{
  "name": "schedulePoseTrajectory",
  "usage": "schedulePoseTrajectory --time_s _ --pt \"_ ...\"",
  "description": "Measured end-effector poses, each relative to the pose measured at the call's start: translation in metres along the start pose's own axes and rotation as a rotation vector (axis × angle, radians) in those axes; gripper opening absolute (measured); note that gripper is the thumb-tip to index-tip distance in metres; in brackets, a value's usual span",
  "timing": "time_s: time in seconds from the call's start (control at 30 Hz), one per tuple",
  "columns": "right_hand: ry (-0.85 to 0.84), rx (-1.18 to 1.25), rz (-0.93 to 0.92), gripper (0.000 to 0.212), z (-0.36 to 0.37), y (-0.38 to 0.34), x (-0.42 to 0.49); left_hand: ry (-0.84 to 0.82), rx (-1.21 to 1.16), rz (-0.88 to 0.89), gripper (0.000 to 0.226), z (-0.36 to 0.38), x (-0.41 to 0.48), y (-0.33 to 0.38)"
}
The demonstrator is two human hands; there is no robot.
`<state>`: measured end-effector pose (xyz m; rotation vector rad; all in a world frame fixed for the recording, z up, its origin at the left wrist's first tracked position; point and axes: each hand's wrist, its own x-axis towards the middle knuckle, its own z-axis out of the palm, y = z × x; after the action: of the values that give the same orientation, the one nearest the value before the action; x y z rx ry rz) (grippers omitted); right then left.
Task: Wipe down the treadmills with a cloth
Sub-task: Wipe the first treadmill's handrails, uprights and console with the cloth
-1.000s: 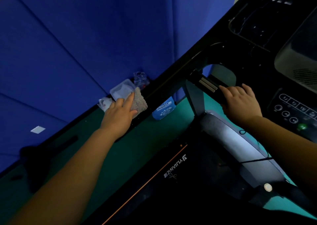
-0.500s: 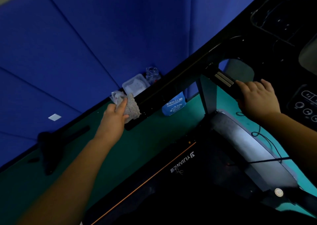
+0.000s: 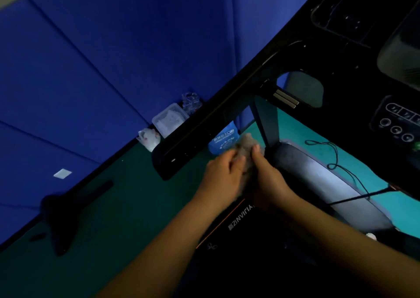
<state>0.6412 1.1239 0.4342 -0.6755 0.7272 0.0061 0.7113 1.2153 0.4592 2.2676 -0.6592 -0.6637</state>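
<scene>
Together, the left hand [image 3: 223,177] and right hand [image 3: 269,179] meet above the black treadmill deck [image 3: 261,252]. Both curl their fingers round a crumpled grey-brown fluffy cloth [image 3: 245,146], which bulges beyond the fingertips beside the dark upright post [image 3: 266,124].

The left hand [image 3: 223,175] is bare. The left arm [image 3: 159,240] behind it is bare too, from the wrist all the way to the bottom edge. The right hand [image 3: 267,177] is bare as well, and the right arm [image 3: 341,240] behind it is bare to the edge. Each arm gets wider away from its hand. A short thumbnail [image 3: 256,147] shows on the right hand. The light is dim and both hands look a bit blurry.
</scene>
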Motion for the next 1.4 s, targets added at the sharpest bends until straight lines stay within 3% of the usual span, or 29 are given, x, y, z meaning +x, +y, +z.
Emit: schedulePoseTrajectory --time_s 0.07,0.2,0.27,0.4,0.5,0.6,0.87,0.93,1.03,1.1,1.17,1.27,1.33,1.4 --pt "0.044 0.061 -0.036 0.043 0.002 0.01 0.006 -0.089 0.083 0.087 0.051 -0.009 0.007 -0.011" --pt "0.181 0.072 -0.188 0.04 0.01 0.032 0.027 0.21 0.185 0.201 0.033 -0.07 0.018 -0.05" --pt "0.261 0.109 -0.232 0.045 0.02 0.05 0.042 0.292 0.276 0.146 0.037 -0.102 0.025 -0.076" --pt "0.474 0.132 -0.335 0.043 0.055 0.096 0.078 0.015 0.325 0.05 0.032 -0.136 0.039 -0.114" --pt "0.697 -0.002 -0.524 0.038 0.101 0.123 0.09 -0.053 0.318 0.077 0.033 -0.148 0.045 -0.122" --pt "0.683 0.006 -0.747 0.046 0.154 0.133 0.103 -0.026 0.329 0.077 0.034 -0.152 0.049 -0.121" --pt "0.807 -0.093 -0.932 0.053 0.172 0.142 0.139 0.036 0.432 0.196 0.032 -0.145 0.046 -0.128" --pt "0.837 -0.138 -0.865 0.054 0.162 0.145 0.147 0.054 0.42 0.186 0.03 -0.144 0.043 -0.127" --pt "0.869 0.087 -0.451 0.028 0.12 0.144 0.155 0.041 0.409 0.18 0.025 -0.143 0.04 -0.124" --pt "0.948 0.129 -0.367 0.029 0.098 0.143 0.147 0.008 0.409 0.197 0.014 -0.144 0.04 -0.123" --pt "1.005 0.064 -0.521 0.03 0.097 0.135 0.135 0.004 0.418 0.218 0.013 -0.146 0.042 -0.124" --pt "0.922 -0.018 -0.796 0.028 0.12 0.113 0.128 0.031 0.403 0.225 0.032 -0.144 0.044 -0.122" --pt "0.844 -0.232 -0.891 0.037 0.135 0.099 0.131 0.027 0.429 0.229 0.054 -0.143 0.044 -0.122" --pt "0.843 -0.355 -0.93 0.045 0.136 0.093 0.142 0.013 0.461 0.26 0.061 -0.144 0.045 -0.124"
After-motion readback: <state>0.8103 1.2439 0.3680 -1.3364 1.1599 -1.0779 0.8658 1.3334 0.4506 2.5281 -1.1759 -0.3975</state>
